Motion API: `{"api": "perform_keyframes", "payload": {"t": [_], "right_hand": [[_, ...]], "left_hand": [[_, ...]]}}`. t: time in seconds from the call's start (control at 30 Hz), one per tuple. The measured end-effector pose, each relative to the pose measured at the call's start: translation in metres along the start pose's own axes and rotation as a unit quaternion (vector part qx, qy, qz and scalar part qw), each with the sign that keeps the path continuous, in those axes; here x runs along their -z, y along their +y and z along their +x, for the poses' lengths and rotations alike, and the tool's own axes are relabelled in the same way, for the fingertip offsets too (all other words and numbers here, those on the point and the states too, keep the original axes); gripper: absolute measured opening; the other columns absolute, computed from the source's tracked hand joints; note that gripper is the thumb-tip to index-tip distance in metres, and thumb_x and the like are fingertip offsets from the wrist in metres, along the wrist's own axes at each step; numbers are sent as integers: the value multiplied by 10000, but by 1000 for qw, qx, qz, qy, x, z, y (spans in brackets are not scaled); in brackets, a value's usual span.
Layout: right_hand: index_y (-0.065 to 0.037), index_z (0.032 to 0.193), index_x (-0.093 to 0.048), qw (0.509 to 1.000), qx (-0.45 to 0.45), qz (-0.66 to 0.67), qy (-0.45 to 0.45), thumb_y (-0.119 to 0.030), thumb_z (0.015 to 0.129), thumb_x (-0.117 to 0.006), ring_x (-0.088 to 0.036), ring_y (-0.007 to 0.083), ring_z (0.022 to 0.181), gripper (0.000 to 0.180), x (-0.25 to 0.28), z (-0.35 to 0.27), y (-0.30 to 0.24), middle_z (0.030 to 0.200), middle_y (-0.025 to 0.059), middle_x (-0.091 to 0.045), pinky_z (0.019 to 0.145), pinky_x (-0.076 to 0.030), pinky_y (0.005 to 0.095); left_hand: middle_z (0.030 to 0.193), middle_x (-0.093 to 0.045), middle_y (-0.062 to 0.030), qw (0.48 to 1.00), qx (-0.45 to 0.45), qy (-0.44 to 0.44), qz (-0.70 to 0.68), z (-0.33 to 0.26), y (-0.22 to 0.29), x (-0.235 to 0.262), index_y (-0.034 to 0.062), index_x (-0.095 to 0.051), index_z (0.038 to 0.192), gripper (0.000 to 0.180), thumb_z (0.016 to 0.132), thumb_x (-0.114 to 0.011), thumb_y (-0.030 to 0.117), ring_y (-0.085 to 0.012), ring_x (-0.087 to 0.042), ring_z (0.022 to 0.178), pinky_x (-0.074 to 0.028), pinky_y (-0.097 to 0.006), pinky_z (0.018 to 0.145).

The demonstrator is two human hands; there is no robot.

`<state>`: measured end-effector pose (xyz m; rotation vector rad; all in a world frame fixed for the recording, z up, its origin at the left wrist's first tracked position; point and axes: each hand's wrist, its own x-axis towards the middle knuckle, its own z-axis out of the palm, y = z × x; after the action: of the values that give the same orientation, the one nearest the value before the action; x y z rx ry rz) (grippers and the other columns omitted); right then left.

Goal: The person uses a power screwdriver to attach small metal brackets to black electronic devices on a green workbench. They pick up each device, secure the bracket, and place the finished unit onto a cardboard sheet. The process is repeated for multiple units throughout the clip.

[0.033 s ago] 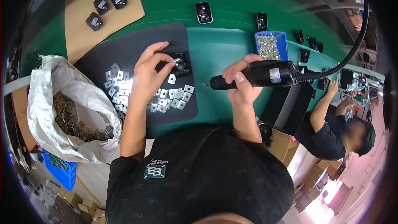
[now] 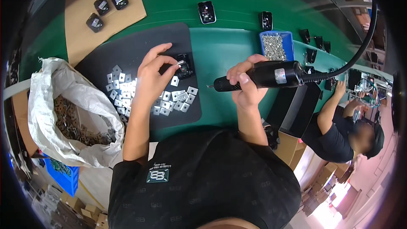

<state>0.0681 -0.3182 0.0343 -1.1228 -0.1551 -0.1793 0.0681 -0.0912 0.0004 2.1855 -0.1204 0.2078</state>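
Observation:
My left hand (image 2: 151,74) pinches a small silvery metal piece (image 2: 180,63) between thumb and forefinger. It holds the piece at a black plastic housing (image 2: 185,68) on the dark mat (image 2: 165,34); whether the two touch, I cannot tell. My right hand (image 2: 246,80) is wrapped round a black corded electric screwdriver (image 2: 271,75). Its bit points left and is apart from the housing. Square metal plates with holes (image 2: 166,105) lie scattered on the mat, near and partly behind my left forearm.
A blue bin of screws (image 2: 275,47) stands beyond the screwdriver. At left is an open white sack (image 2: 76,118) of metal parts. Black housings rest on cardboard (image 2: 123,17) and the green table (image 2: 233,8). A black box (image 2: 294,110) and a co-worker (image 2: 339,135) are at right.

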Motion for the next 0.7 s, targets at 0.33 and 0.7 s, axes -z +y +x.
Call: {"api": "perform_keyframes", "payload": {"t": [0.33,0.7], "right_hand": [[-31,1172,-448,1000,-8,-12,-15,-70,791,-630,-516,164,566,424,0,9,0,690,68,-509,602,-482,361],[-54,1248,-435,996,18,82,-37,-148,827,-617,-493,145,583,468,0,10,-21,727,35,-485,611,-456,332]], "left_hand": [[989,-663,-95,991,107,-41,-67,8,-3,-23,40,-620,1065,306,770,-703,57,-305,-611,992,-455,-374,899],[1123,-650,-131,972,-163,20,-168,-14,-19,-7,27,-662,1026,282,744,-667,45,-309,-604,1036,-454,-400,939]]}}
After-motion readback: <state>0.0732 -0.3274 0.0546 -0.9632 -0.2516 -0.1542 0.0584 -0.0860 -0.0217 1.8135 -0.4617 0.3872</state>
